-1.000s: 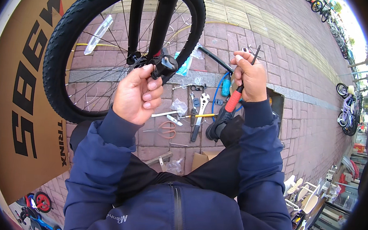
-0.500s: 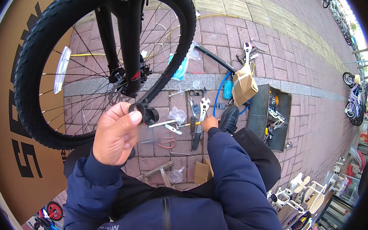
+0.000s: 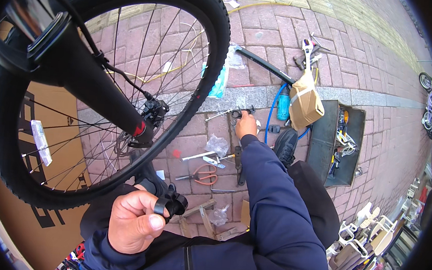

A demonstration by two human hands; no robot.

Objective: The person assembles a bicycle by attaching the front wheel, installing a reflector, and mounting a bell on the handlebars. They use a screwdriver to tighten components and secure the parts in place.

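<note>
My left hand (image 3: 135,222) pinches a black plastic clamp with round rings (image 3: 172,202) in front of my lap. My right hand (image 3: 247,125) is stretched to the ground, its fingertips closed at another black clamp (image 3: 242,111) lying on the paving; my fingers partly cover that piece. Beside it lies a thin metal wrench (image 3: 217,116). On the left stands a bicycle's front wheel (image 3: 221,54) with a black fork (image 3: 92,90) and a disc brake caliper (image 3: 154,111).
Orange-handled scissors (image 3: 205,175), a clear plastic bag (image 3: 217,145) and several hand tools lie between my feet. To the right are a cardboard-wrapped piece (image 3: 307,106), a teal bottle (image 3: 283,107) and an open metal toolbox (image 3: 323,143). A large cardboard box (image 3: 25,231) stands behind the wheel.
My right hand has moved from the yellow-handled tool forward to the black clamp on the ground. My left hand, still holding its clamp, has lowered toward my lap. The view has shifted.
</note>
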